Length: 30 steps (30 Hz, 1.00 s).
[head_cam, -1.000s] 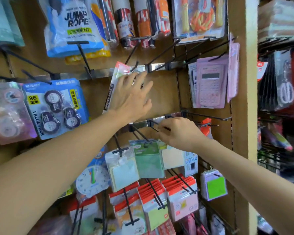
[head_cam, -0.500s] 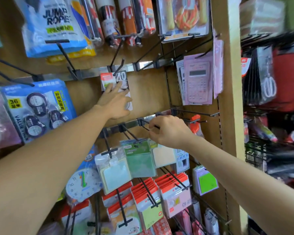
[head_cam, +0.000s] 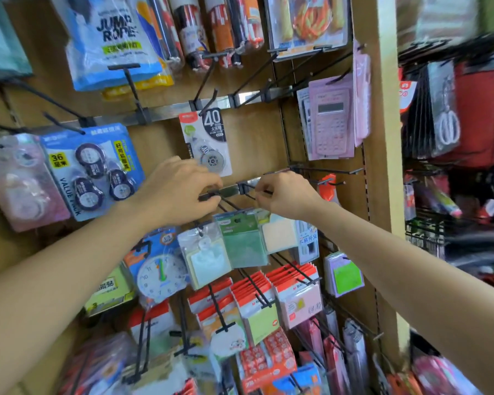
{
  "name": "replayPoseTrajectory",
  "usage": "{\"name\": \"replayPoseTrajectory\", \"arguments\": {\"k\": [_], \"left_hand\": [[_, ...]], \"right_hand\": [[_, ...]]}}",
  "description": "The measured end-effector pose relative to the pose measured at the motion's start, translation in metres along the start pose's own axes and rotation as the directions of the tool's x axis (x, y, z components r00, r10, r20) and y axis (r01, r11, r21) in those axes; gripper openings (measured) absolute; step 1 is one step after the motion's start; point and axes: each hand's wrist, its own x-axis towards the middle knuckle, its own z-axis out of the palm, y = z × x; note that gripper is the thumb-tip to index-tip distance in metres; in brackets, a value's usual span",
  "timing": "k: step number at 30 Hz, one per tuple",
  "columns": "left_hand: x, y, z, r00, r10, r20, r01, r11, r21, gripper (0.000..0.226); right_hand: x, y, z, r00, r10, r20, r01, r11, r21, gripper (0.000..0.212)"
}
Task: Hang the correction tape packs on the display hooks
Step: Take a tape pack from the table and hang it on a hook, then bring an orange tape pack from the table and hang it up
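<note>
A correction tape pack [head_cam: 204,141], white card with a black "40" label and a grey tape wheel, hangs from a black hook [head_cam: 208,102] on the upper metal rail. Just below it, my left hand [head_cam: 180,192] has its fingers curled round the base of a black hook [head_cam: 228,206] on the lower rail [head_cam: 228,191]. My right hand [head_cam: 285,195] pinches the neighbouring black hook [head_cam: 247,187] on the same rail. Neither hand touches the pack.
A blue value pack of tape rolls [head_cam: 89,169] hangs at the left, a pink calculator [head_cam: 331,124] at the right. Sticky-note packs [head_cam: 243,243] and a toy clock [head_cam: 160,275] hang under my hands. Bare hooks jut out. A wooden upright [head_cam: 382,138] bounds the panel.
My left hand let go of the pack, which now hangs from the upper hook, and dropped to the lower rail. My right hand stayed on its hook.
</note>
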Motion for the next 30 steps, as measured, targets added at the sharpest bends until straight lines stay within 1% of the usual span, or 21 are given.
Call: {"name": "replayPoseTrajectory", "arguments": {"k": [3,6,8,10,12,15,17,18,20,22,23,25,27,30], "left_hand": [[-0.034,0.027,-0.017,0.997,-0.008,-0.078,0.001,0.995,-0.096,0.036],[-0.065,0.056,-0.022,0.991,0.013,-0.134,-0.034,0.987,-0.156,0.033],[-0.084,0.076,-0.019,0.989,0.009,-0.151,-0.044,0.973,-0.227,0.031],[-0.104,0.099,-0.009,0.994,-0.015,-0.109,-0.023,0.939,-0.345,0.030],[-0.125,0.123,0.005,0.998,-0.052,-0.047,0.025,0.892,-0.451,0.030],[-0.159,0.161,0.033,0.991,-0.119,0.060,0.132,0.809,-0.572,0.033],[-0.186,0.189,0.058,0.973,-0.141,0.184,0.227,0.732,-0.642,0.036],[-0.200,0.204,0.072,0.953,-0.152,0.263,0.294,0.680,-0.672,0.038],[-0.232,0.236,0.100,0.891,-0.163,0.424,0.438,0.557,-0.706,0.040],[-0.263,0.272,0.124,0.808,-0.139,0.573,0.573,0.416,-0.707,0.035],[-0.281,0.290,0.137,0.763,-0.112,0.636,0.630,0.350,-0.693,0.029],[-0.317,0.327,0.158,0.666,-0.069,0.743,0.732,0.255,-0.632,0.013],[-0.357,0.362,0.175,0.539,-0.032,0.842,0.827,0.212,-0.521,0.003],[-0.412,0.412,0.189,0.380,0.072,0.922,0.902,0.192,-0.387,0.007]], "right_hand": [[-0.003,0.001,-0.002,0.998,-0.026,-0.051,0.028,0.999,0.040,0.020],[-0.018,-0.002,-0.006,0.977,-0.087,-0.194,0.094,0.995,0.028,0.014],[-0.041,-0.009,-0.009,0.952,-0.115,-0.282,0.137,0.989,0.060,0.013],[-0.077,-0.017,-0.010,0.939,-0.107,-0.327,0.155,0.980,0.124,0.019],[-0.121,-0.023,-0.006,0.948,-0.065,-0.313,0.127,0.975,0.181,0.023],[-0.190,-0.022,0.018,0.979,0.012,-0.202,0.051,0.952,0.303,0.018],[-0.236,-0.017,0.042,0.990,0.086,-0.113,-0.034,0.917,0.397,0.016],[-0.259,-0.012,0.057,0.990,0.125,-0.067,-0.086,0.903,0.422,0.016],[-0.305,-0.002,0.087,0.979,0.201,0.038,-0.198,0.886,0.419,0.017],[-0.351,0.007,0.113,0.942,0.297,0.158,-0.336,0.844,0.418,0.020],[-0.374,0.011,0.125,0.913,0.346,0.216,-0.406,0.818,0.407,0.022],[-0.418,0.017,0.143,0.847,0.415,0.334,-0.520,0.778,0.352,0.025],[-0.461,0.023,0.161,0.752,0.463,0.470,-0.618,0.743,0.257,0.029],[-0.524,0.033,0.186,0.591,0.543,0.596,-0.730,0.675,0.108,0.030]]}}
